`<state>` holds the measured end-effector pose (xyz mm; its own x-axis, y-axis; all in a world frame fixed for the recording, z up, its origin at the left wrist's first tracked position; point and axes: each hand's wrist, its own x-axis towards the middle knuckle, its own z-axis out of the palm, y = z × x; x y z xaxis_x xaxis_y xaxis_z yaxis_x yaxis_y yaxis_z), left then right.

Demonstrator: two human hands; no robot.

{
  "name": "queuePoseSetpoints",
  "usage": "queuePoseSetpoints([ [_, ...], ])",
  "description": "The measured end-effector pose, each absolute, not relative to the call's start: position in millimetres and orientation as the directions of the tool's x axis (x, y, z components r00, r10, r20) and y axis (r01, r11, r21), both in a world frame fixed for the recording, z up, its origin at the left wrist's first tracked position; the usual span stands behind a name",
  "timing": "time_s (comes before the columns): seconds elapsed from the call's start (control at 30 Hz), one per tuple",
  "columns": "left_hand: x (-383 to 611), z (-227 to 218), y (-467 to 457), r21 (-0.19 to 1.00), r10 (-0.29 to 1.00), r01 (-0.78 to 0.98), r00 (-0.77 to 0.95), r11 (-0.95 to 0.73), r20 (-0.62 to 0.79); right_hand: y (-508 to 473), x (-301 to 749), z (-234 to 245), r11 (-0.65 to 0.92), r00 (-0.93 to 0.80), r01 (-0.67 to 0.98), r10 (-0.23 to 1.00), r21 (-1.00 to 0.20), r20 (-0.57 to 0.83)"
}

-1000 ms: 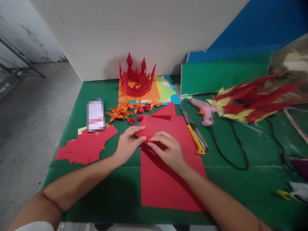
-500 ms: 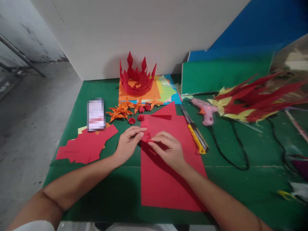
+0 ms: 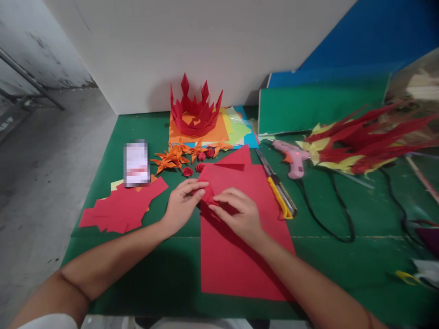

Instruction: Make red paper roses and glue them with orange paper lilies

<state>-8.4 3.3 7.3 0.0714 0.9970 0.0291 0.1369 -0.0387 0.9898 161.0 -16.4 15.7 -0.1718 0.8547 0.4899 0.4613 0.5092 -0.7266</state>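
My left hand and my right hand meet over a large red paper sheet on the green table. Both pinch a small folded red paper piece between their fingertips. The fingers of each hand are curled closed on it. Small red paper roses and orange paper flowers lie just beyond the hands.
Cut red paper squares lie at the left beside a blurred card. A red paper crown sits on coloured sheets at the back. A yellow utility knife, a pink glue gun with black cable, and red-yellow paper feathers lie right.
The hands have barely shifted; the fingers have worked the small red piece slightly, with the left fingertips reaching a little further over it.
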Motion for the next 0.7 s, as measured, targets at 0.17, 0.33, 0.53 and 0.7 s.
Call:
queuePoseSetpoints([
  [0.17, -7.1, 3.4, 2.3, 0.998, 0.997, 0.066, 0.078, -0.019, 0.014, -17.7, 160.0, 16.3, 0.489, -0.128, 0.477, 0.861, -0.73, 0.493],
  [0.33, -5.8, 1.8, 1.1, 0.998, 0.995, 0.06, 0.09, -0.034, 0.029, -17.6, 159.6, 16.0, 0.491, -0.134, 0.476, 0.86, -0.73, 0.492],
  [0.53, -5.7, 3.3, -0.2, 0.993, 0.99, 0.087, 0.118, -0.082, 0.072, -17.6, 159.0, 15.3, 0.463, -0.129, 0.459, 0.879, -0.758, 0.459],
  [0.7, -6.2, 6.0, -1.1, 0.986, 0.986, 0.112, 0.13, -0.124, 0.109, -17.4, 158.4, 17.2, 0.46, -0.126, 0.435, 0.882, -0.774, 0.454],
])
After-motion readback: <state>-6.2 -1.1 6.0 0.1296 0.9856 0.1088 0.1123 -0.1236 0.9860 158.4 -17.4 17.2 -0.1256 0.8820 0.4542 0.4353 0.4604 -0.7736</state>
